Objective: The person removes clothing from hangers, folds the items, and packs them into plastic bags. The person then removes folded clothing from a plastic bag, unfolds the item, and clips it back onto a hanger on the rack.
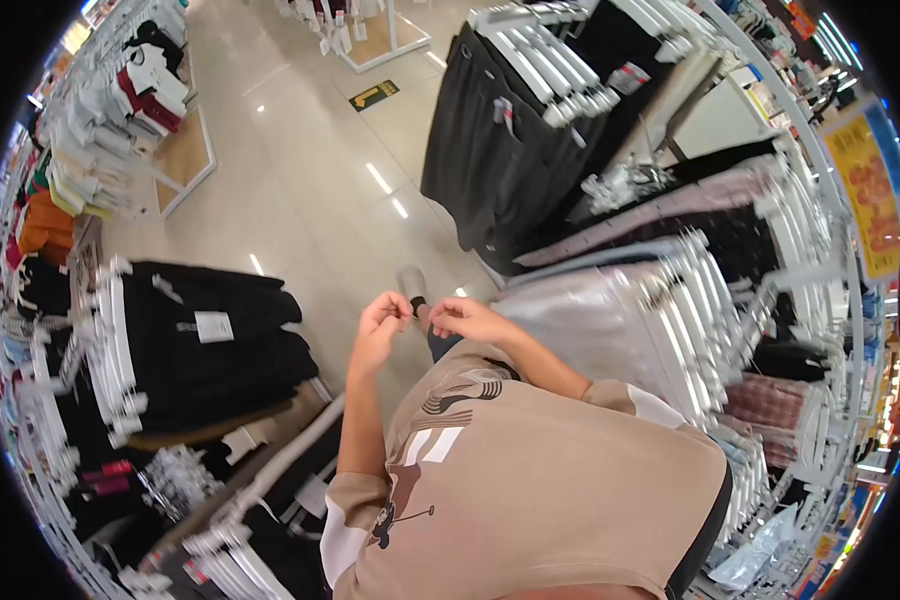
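At centre, the left hand (383,318) and right hand (467,320) hover apart, each grip curled; I cannot tell whether fingertips meet. Pale clothes (575,315) hang nearest, at three o'clock, black clothes (240,365) at nine and dark trousers (480,140) at one, hemming in a shiny tiled floor (300,180) with a sign (374,95) near twelve, inside a lit shop.

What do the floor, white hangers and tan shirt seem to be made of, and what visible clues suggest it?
Floor: probably polished tile; it shows bright reflections and joint lines. White hangers: likely smooth, hard plastic, uniformly coloured and slightly shiny. Tan shirt: matt, soft fabric, perhaps cotton; it drapes without shine.
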